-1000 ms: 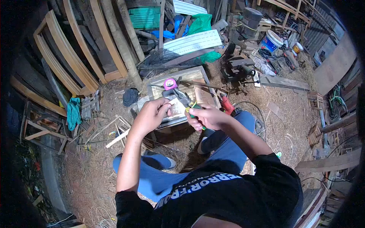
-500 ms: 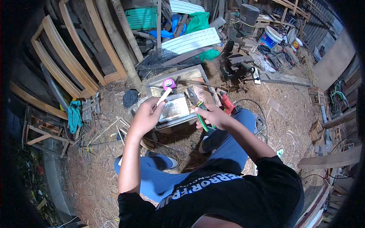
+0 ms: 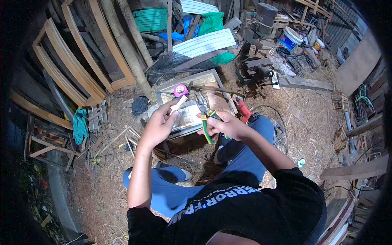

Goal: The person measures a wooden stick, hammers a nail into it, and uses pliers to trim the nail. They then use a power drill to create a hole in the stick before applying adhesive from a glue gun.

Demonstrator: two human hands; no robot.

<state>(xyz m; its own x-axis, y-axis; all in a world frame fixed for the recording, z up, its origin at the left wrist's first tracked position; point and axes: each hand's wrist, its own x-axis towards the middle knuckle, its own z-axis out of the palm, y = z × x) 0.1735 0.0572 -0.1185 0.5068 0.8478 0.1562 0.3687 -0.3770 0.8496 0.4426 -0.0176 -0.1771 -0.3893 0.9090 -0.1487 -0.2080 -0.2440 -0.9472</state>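
Between the thumb and fingers of my left hand (image 3: 158, 124) is a short, pale wood strip (image 3: 178, 103), tilted up to the right. My right hand (image 3: 227, 125) is closed around pliers (image 3: 207, 118) with green and yellow handles, their jaws pointing up and a little left, close to the strip but apart from it. Beneath both hands stands a low wooden box-like table (image 3: 160, 89). A pink tape measure (image 3: 180, 90) lies on it, just beyond the strip. To the right of my right hand is a red power tool (image 3: 244, 110).
A dark metal vise (image 3: 259, 71) stands beyond the table on the right. Curved wooden frames (image 3: 73, 61) lean at the left. A black bundle (image 3: 140, 105) lies left of the table. Behind are a green crate (image 3: 150, 19) and a paint bucket (image 3: 290, 39).
The pliers have swung upright and moved left, closer to the wood strip, with my right hand. The strip in my left hand has tilted and shifted slightly.
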